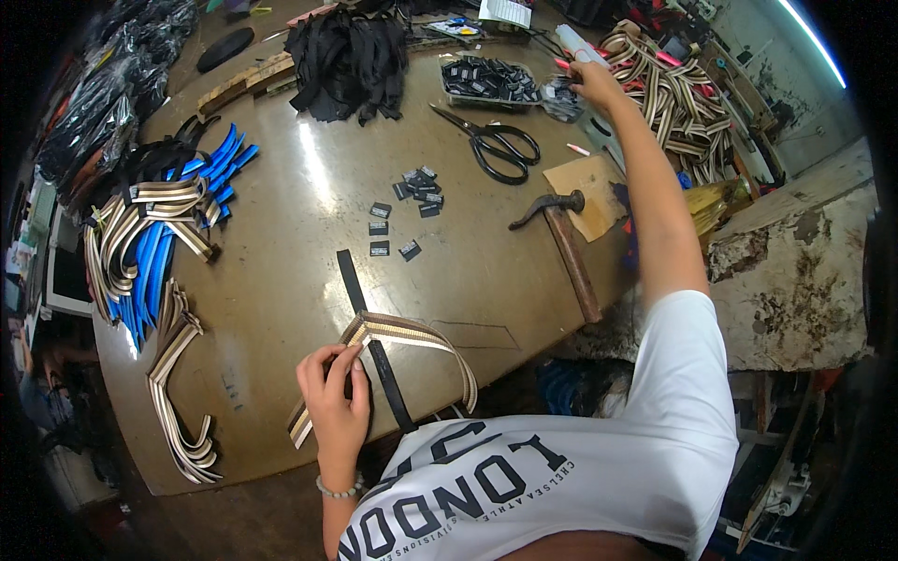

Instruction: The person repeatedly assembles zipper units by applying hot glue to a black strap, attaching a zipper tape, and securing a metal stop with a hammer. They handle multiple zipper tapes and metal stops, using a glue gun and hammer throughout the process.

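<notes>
At the near edge of the table, my left hand (332, 393) pinches a brown, cream and white striped strap (416, 329) where it folds into a bend. Crossing the strap at this fold is a narrow black strap (388, 379). My right arm stretches to the far right, where my right hand (597, 84) is closed with its fingertips beside a clear plastic bag (562, 101) of small items. What those fingers hold, if anything, I cannot make out. Just beyond them lies a white tube-shaped thing (572, 39).
Small black labels (421, 192) lie mid-table; more fill a clear tub (486, 82). Black-handled scissors (500, 150) and a hammer (568, 248) rest right. Striped straps (173, 374) and blue strips (154, 271) lie left, black straps (346, 65) behind, more striped straps (669, 93) far right.
</notes>
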Demonstrator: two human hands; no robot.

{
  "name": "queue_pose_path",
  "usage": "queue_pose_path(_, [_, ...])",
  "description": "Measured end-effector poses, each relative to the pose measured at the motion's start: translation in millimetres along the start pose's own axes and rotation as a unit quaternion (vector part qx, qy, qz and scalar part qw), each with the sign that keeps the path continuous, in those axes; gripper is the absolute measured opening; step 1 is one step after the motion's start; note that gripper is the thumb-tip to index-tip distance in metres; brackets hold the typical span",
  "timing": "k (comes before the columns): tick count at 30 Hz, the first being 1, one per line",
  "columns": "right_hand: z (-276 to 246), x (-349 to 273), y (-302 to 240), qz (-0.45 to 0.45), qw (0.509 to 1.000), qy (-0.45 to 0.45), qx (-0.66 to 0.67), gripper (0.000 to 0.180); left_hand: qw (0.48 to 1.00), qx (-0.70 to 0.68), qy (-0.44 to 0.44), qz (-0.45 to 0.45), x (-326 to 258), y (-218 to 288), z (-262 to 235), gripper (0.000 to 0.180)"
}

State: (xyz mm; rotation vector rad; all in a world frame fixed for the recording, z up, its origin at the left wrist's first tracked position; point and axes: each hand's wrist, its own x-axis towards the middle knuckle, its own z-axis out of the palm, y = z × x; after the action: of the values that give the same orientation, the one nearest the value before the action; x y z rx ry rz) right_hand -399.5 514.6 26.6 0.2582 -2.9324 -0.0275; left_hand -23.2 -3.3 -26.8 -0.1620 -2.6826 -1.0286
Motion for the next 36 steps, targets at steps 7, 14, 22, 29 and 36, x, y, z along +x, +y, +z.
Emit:
queue_pose_path(7, [7.7,1.1,3.5,0.007,0.996,-0.019,0.087,0.029,1.0,-0.003,0.0,0.0,0.3,0.9,-1.1,0.021])
queue_pose_path(14, [15.6,4.7,16.2,0.018,0.995,-0.031,0.092,0.038,1.0,0.001,0.001,-0.001,0.8,1.3,-0.7,0.02])
queue_pose_path(22, [10.7,4.4,17.5,0.07,0.988,-0.096,0.1,0.037,1.0,0.001,0.0,-0.003,0.4,2.0,-0.8,0.02])
queue_pose_path(29, [10.2,3.6,18.5,0.063,0.988,-0.111,0.084,0.037,1.0,0.003,-0.003,-0.005,0.4,1.6,-0.7,0.02])
queue_pose_path(36, [14.6,3.9,18.8,0.024,0.995,-0.087,0.04,0.037,1.0,0.004,-0.005,-0.008,0.5,1.5,-0.9,0.02])
